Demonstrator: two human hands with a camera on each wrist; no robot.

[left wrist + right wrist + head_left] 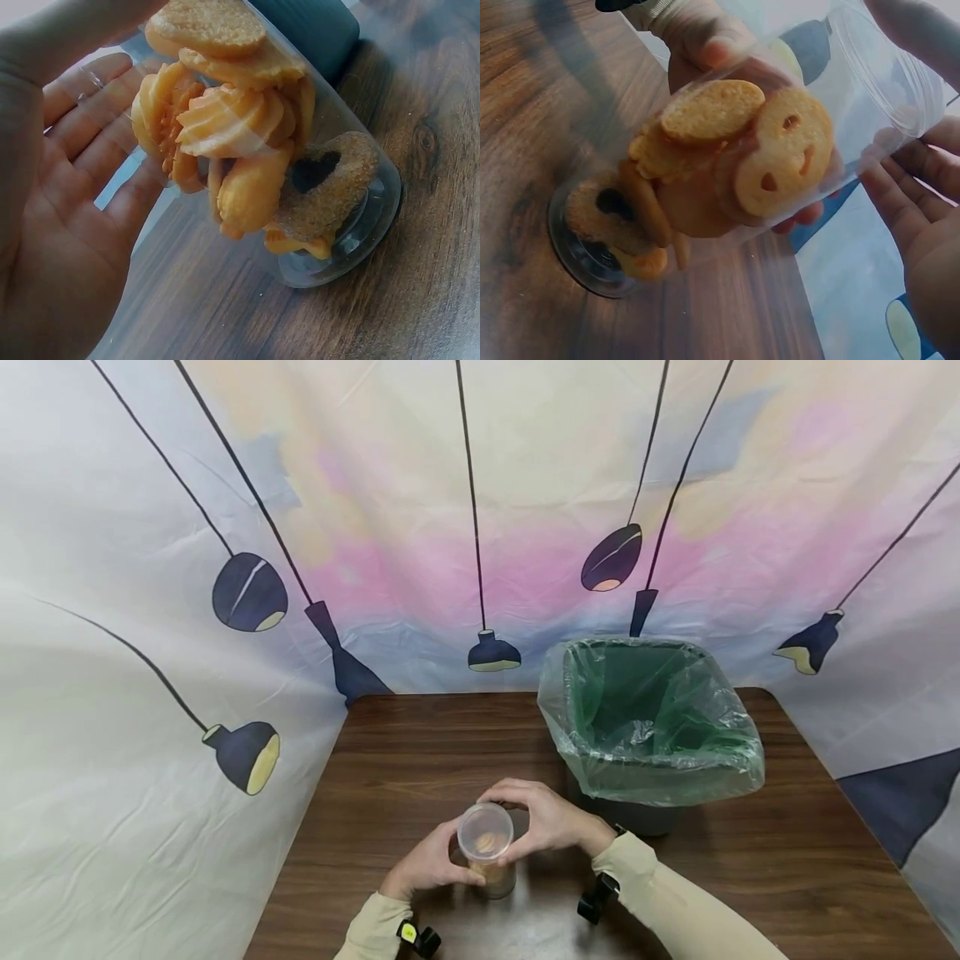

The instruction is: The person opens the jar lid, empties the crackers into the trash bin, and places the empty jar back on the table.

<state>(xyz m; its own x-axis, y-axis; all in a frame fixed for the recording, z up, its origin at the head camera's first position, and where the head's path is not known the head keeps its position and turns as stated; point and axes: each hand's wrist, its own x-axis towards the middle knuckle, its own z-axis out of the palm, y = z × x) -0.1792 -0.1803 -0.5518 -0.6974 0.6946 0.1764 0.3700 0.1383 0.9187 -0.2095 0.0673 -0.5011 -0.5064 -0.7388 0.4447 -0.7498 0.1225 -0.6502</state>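
Near one lined bin (647,817) on one table (427,747), two hands (433,862) (546,818) grip one clear jar (487,850) of cookies (236,120).

Between the hands, a clear jar (851,124) is standing on the tabletop (712,322), holding golden biscuits (705,176); the left hand (720,52) is gripping its far side, the right hand (928,214) its lid (919,82).

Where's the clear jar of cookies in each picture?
Head: the jar is low, near the middle, between left hand and right hand.
Left wrist: the jar slants from top middle to lower right.
Right wrist: the jar slants from upper right to lower left.
Shared landmark: the brown table, in all three.
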